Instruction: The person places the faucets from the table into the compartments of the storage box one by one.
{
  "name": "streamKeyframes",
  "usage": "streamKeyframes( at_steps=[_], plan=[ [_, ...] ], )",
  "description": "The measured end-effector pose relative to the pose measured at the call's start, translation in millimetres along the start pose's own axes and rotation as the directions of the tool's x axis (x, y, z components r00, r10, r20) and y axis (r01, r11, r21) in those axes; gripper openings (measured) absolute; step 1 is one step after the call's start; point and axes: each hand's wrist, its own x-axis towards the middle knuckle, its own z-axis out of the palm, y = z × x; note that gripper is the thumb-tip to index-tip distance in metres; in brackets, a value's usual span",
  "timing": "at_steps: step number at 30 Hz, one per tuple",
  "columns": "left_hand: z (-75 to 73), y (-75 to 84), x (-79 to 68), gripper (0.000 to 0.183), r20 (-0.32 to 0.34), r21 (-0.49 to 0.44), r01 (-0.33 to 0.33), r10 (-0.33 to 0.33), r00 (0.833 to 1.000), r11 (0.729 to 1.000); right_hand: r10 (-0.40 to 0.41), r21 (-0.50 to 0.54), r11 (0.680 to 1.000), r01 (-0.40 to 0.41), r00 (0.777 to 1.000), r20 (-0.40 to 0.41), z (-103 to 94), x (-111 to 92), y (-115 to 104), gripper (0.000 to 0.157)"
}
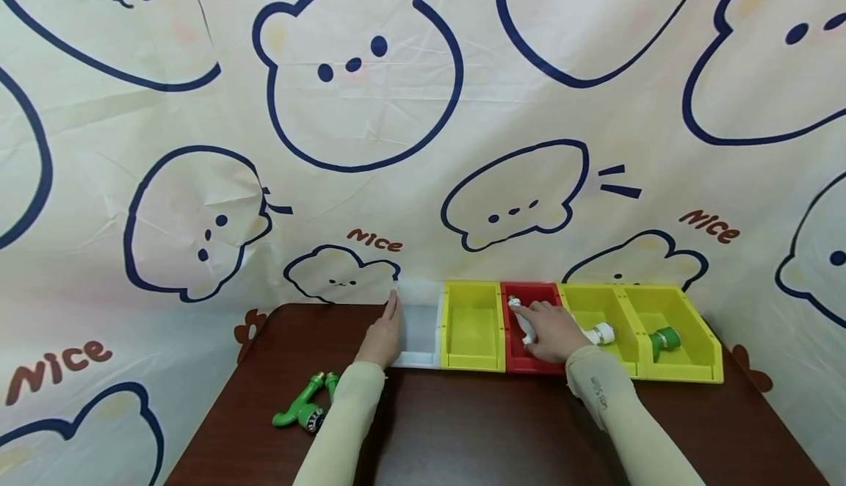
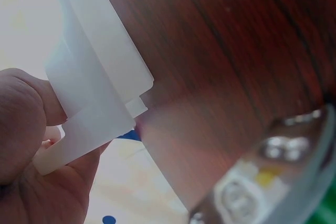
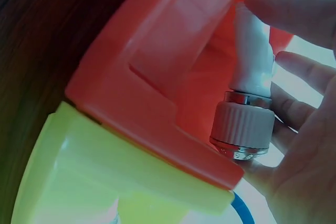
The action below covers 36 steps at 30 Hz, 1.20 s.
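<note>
My left hand (image 1: pixel 382 335) grips the left side of a translucent white bin (image 1: pixel 419 360); in the left wrist view the thumb and fingers lie on either side of the bin's wall (image 2: pixel 94 103). Over the red bin (image 1: pixel 507 361), my right hand (image 1: pixel 550 332) holds a white plastic tap (image 1: pixel 525 322). In the right wrist view, a fingertip meets the narrow end of the tap (image 3: pixel 252 51), and the other fingers run along its far side. Its ribbed knob (image 3: pixel 244 124) and metal ring face the hand's base, inside the red bin's opening.
Left of the red bin stands a yellow bin (image 1: pixel 472 360). To its right, one yellow bin (image 1: pixel 598 296) contains a white tap (image 1: pixel 601 334), another (image 1: pixel 700 339) a green tap (image 1: pixel 664 341). Green taps (image 1: pixel 305 407) lie on the dark wooden table (image 1: pixel 476 434) by the left forearm. A printed cloth (image 1: pixel 357 119) hangs behind.
</note>
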Motion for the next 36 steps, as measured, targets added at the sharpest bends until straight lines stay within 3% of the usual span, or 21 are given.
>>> streamKeyframes(
  at_steps=[12, 26, 36],
  plan=[
    [2.7, -1.3, -0.7, 0.078, 0.011, -0.01, 0.013, -0.012, 1.0, 1.0, 0.011, -0.05, 0.999, -0.01, 1.0, 0.021, 15.2, 2.8, 0.0, 0.099],
    [2.8, -3.6, 1.0, 0.077, 0.001, -0.015, 0.006, -0.005, 1.0, 1.0, 0.011, -0.043, 0.999, -0.008, 0.996, 0.087, 14.8, 12.3, -4.0, 0.083],
    [0.5, -1.5, -0.5, 0.076, 0.002, 0.007, 0.001, -0.001, 1.0, 1.0, 0.045, -0.027, 0.999, -0.042, 0.99, 0.132, 13.3, 15.6, -5.7, 0.086]
  ],
)
